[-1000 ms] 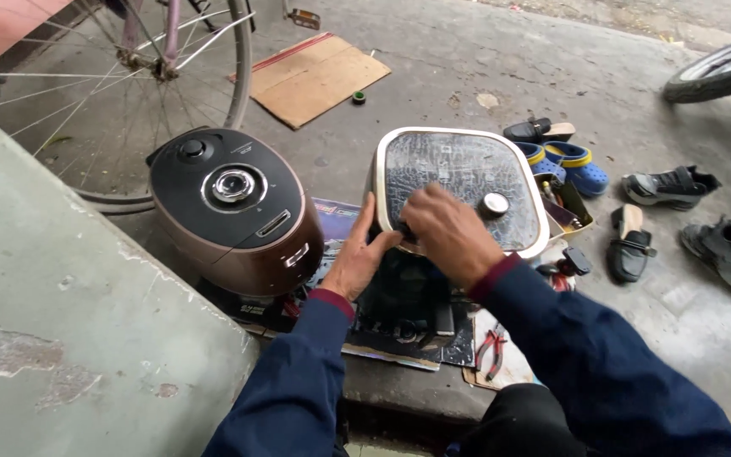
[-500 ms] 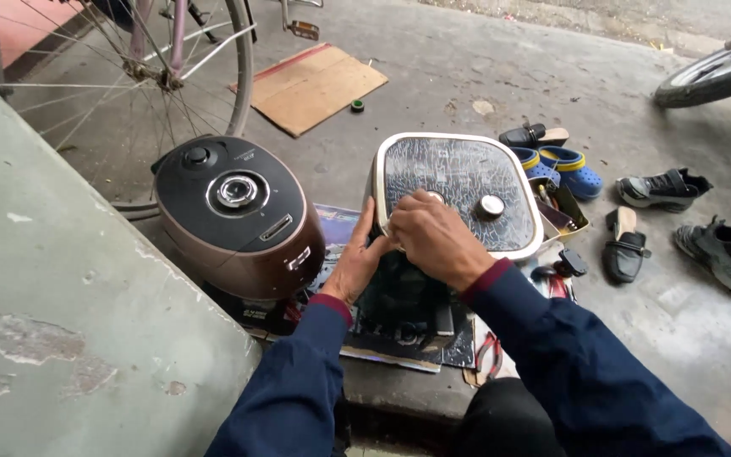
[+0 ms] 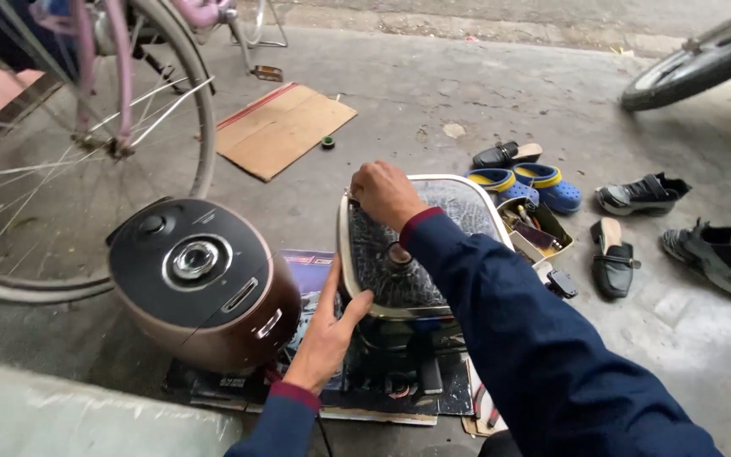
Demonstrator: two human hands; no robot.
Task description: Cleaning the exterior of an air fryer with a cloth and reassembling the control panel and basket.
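We've got the square cooker lid (image 3: 420,254) tipped up on the mat, next to the round brown rice cooker (image 3: 205,283). Our right hand (image 3: 385,193) has its fingers curled tight on the far rim; our left hand (image 3: 328,338) presses flat, fingers together, against the near edge. The lid's surface looks dark and crackled.

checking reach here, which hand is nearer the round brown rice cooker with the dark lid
Left. The left hand rests beside the round brown rice cooker, pressed against the near rim of the square dark-faced appliance. The right hand grips that appliance's far top corner, farther away.
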